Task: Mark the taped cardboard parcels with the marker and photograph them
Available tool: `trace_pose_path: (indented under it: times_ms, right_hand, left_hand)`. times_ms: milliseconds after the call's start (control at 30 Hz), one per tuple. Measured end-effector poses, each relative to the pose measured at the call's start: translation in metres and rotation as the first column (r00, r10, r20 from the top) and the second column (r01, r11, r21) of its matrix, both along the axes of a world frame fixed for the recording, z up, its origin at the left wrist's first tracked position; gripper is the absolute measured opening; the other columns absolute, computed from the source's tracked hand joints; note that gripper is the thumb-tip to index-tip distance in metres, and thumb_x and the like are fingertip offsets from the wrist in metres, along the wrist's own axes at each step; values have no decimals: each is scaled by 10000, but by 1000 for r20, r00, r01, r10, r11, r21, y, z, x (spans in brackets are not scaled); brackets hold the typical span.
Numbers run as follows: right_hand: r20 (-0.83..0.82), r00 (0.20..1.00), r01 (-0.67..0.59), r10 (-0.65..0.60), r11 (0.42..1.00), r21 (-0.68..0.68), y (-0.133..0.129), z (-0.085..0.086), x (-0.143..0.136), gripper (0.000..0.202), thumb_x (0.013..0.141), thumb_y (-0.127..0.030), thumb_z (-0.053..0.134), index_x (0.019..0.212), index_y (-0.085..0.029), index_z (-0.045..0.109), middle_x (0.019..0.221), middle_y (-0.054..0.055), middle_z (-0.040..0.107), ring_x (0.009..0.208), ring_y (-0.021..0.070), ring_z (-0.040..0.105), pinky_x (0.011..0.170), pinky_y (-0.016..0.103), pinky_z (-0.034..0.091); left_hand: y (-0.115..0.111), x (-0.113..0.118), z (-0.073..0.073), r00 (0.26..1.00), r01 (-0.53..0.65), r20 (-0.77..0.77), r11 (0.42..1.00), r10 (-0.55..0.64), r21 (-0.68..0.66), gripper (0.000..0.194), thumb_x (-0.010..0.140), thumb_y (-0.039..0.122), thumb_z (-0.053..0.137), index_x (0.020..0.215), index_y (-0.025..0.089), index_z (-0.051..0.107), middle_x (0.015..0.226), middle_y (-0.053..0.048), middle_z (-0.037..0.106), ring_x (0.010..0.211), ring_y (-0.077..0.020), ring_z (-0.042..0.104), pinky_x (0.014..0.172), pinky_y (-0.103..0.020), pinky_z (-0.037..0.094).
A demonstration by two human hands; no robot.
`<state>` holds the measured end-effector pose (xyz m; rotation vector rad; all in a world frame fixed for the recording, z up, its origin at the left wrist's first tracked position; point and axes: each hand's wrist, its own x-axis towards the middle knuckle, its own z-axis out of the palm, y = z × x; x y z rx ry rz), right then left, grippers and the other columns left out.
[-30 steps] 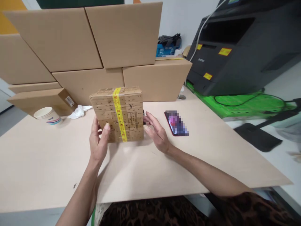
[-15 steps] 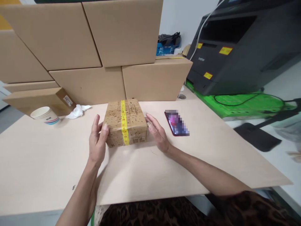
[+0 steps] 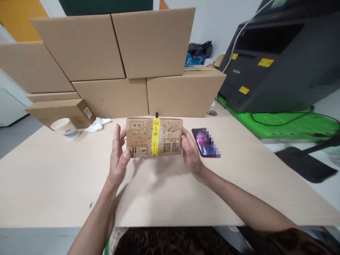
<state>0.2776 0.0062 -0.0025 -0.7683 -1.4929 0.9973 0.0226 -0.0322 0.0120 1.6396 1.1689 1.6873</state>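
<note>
A small brown cardboard box (image 3: 145,137) with dark printed marks is held between my two hands, one side face turned toward me. Yellow tape (image 3: 155,136) runs down the middle of that face. My left hand (image 3: 118,159) grips the left end, thumb at the lower front corner and fingers partly behind. At the right end my right hand (image 3: 191,152) presses with its thumb and fingers; some fingers are hidden behind the box. The shadow below suggests the box is raised off the table (image 3: 156,198). A short black tip (image 3: 156,114) shows just behind its top edge.
Large cardboard boxes (image 3: 108,99) are stacked along the back. A paper cup (image 3: 64,127) and crumpled tissue (image 3: 97,124) lie left, before a flat carton (image 3: 58,109). Right of my hand is a phone (image 3: 203,143). A dark printer (image 3: 265,78) stands at far right.
The box has turned from showing its top to showing its side face, both hands moving with it and closing more firmly on its ends. The whole view has shifted slightly.
</note>
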Motion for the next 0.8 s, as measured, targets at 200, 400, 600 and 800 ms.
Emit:
trace_pose_path:
  times_ms: [200,400,600,800]
  right_hand:
    - [-33,999,0,1,999,55,-3,14,0,705,1001,-646,423,1615,-317,315,1674,77,406,1535,313,408,1241,545,390]
    - [8,1000,-5,5,998,57,-2,33,-12,716,988,-628,498,1600,-280,366,1527,130,579,1468,317,495,1222,574,389]
    - [8,1000,14,-14,999,-40,21,35,-31,690,961,-659,522,1536,-280,474,1557,111,566,1474,309,486,1181,523,442]
    - [-40,999,-7,2,994,-106,39,15,-37,626,956,-655,535,1434,-253,582,1510,101,614,1423,298,543,1207,532,417]
  left_hand:
    - [-7,10,9,1000,-26,-6,996,27,89,994,824,747,675,1647,419,225,1707,-49,334,1605,-361,250,1247,-543,377]
    - [2,10,10,943,-326,117,934,310,149,729,892,724,613,1471,286,558,1527,-98,570,1459,-328,495,1191,-459,445]
    - [32,0,19,917,-380,147,925,372,31,569,935,709,554,1200,232,714,1239,-88,730,1195,-271,658,1021,-404,542]
    - [47,-4,11,977,-199,53,976,204,-90,594,969,712,477,1225,222,693,1258,-105,727,1187,-287,659,1029,-445,538]
